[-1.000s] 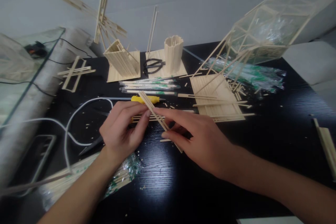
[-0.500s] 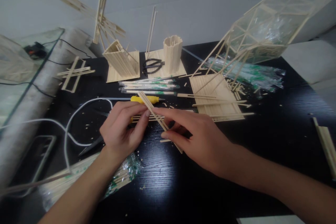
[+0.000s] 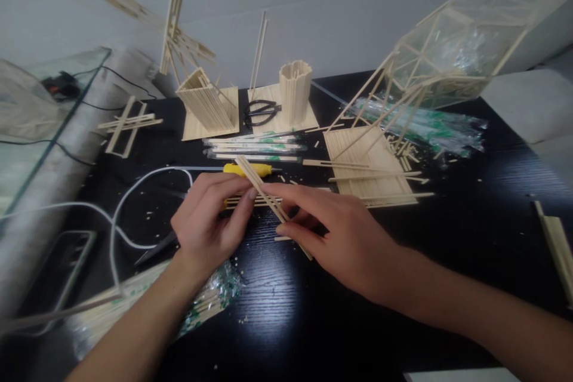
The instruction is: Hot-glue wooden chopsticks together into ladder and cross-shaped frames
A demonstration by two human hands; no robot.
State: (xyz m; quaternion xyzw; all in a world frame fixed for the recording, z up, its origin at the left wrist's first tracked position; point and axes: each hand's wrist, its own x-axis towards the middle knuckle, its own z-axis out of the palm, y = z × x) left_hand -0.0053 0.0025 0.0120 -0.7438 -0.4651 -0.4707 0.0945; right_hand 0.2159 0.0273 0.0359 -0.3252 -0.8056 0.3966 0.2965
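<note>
Both my hands grip one small group of thin wooden sticks, slanting from upper left to lower right above the black table. Thumb and fingers of my left hand pinch the upper part. My right hand pinches the lower part, its forefinger lying along the sticks. Behind my left fingers lies a yellow glue gun, partly hidden. More loose sticks lie on the table behind and under the hands.
Stick models stand behind: a windmill, a round tower and a tall frame on a base. Black scissors lie between them. A white cable loops at left, near wrapped sticks. Plastic-wrapped sticks lie back right.
</note>
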